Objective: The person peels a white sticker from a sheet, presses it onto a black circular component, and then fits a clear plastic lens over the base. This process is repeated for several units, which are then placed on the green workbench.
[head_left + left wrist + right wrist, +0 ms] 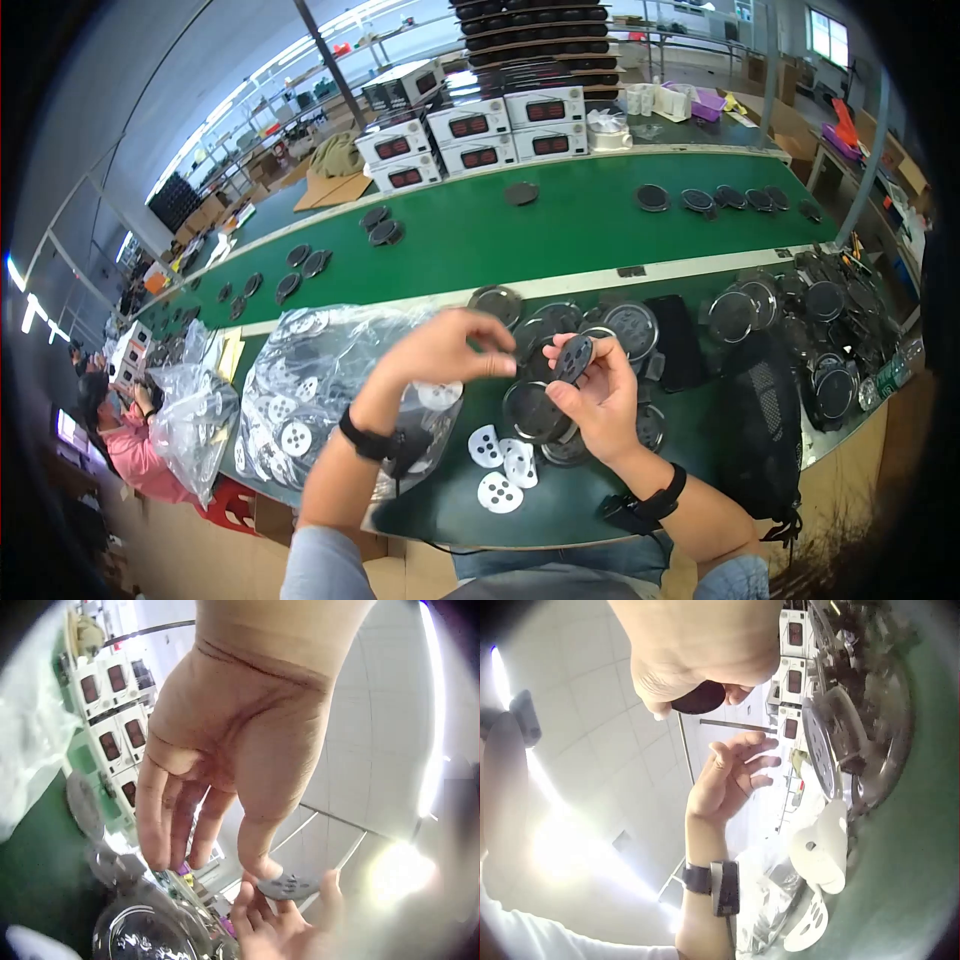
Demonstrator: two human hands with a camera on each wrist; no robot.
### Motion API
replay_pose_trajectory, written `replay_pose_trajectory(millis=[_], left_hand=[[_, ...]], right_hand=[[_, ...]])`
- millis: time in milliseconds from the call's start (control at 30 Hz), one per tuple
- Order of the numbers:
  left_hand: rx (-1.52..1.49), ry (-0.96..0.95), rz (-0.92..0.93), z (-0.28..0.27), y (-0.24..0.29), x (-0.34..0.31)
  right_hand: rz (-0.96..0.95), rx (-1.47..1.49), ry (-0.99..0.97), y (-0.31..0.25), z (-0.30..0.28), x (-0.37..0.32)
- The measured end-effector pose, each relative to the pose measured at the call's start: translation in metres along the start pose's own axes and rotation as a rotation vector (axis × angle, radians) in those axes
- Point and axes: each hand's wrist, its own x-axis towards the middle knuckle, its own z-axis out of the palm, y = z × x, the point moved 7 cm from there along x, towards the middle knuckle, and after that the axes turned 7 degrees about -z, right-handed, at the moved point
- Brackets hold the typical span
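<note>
The right hand (603, 400) pinches a dark round disc with holes (573, 358) between thumb and fingers, raised above the table. Left of it, the left hand (450, 345) hovers with relaxed fingers and holds nothing; a gap separates it from the disc. In the left wrist view the left hand (232, 757) has its fingers loosely extended, and the disc (289, 886) shows beyond the thumb. The right wrist view has the dark disc (699, 697) under the right hand (705, 645). White discs with holes (499, 492) lie on the green table below, beside black round parts (535, 411).
A clear plastic bag of white discs (296, 437) lies at the left. More black round parts (825, 300) are piled at the right, near a black mesh bag (760, 430). Behind runs a green belt (450, 235) with scattered round parts; white boxes (478, 152) stand beyond.
</note>
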Motion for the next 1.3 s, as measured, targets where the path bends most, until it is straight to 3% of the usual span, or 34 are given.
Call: replay_pose_trajectory(millis=[33,200,300,333,400,467,533,567,600,667,833,933,1033,1133,1200,1267,1300], left_hand=[[0.056,0.019,0.085,-0.014,0.007,0.028],[0.324,0.150,-0.203,-0.052,-0.074,0.245],[0.478,0.642,-0.089,-0.047,-0.165,0.361],[0.537,0.825,-0.065,-0.040,-0.173,0.371],[0.530,0.723,-0.132,-0.020,-0.206,0.391],[0.467,0.512,-0.236,-0.040,-0.154,0.365],[0.369,0.520,-0.117,-0.056,-0.160,0.366],[0.292,0.604,-0.112,-0.069,-0.139,0.346],[-0.127,0.546,-0.293,-0.076,-0.139,0.335],[-0.637,0.373,-0.267,-0.083,-0.134,0.314],[-0.903,0.161,-0.101,-0.094,-0.120,0.256],[-0.823,0.266,-0.270,-0.078,-0.128,0.227],[0.421,0.141,-0.471,-0.072,-0.140,0.203],[0.545,-0.239,-0.287,-0.030,-0.124,0.152],[0.577,-0.201,-0.198,-0.010,-0.111,0.122],[0.480,0.035,-0.177,-0.011,-0.115,0.106],[0.447,0.065,-0.181,-0.018,-0.117,0.100]], right_hand=[[-0.014,-0.018,0.002,0.002,-0.004,0.001],[-0.060,-0.045,0.007,0.009,-0.010,0.002],[-0.049,-0.078,0.014,0.012,-0.014,0.004],[-0.032,-0.095,0.027,0.015,-0.017,0.004],[-0.006,-0.071,0.062,0.019,-0.022,0.004],[0.029,-0.100,0.067,0.015,-0.023,0.007],[0.016,-0.107,0.066,0.014,-0.024,0.007],[0.006,-0.106,0.063,0.013,-0.022,0.006],[-0.003,-0.096,0.061,0.012,-0.021,0.005],[-0.022,-0.076,0.045,0.012,-0.018,0.003],[-0.040,-0.073,0.006,0.010,-0.011,0.001],[-0.062,-0.058,-0.016,0.014,-0.010,0.000],[-0.037,-0.069,-0.006,0.019,-0.013,0.000],[0.004,-0.060,0.009,0.027,-0.018,-0.001],[0.008,-0.068,0.009,0.024,-0.014,-0.001],[0.026,-0.089,-0.010,0.023,-0.011,-0.001],[0.032,-0.091,-0.020,0.024,-0.009,-0.001]])
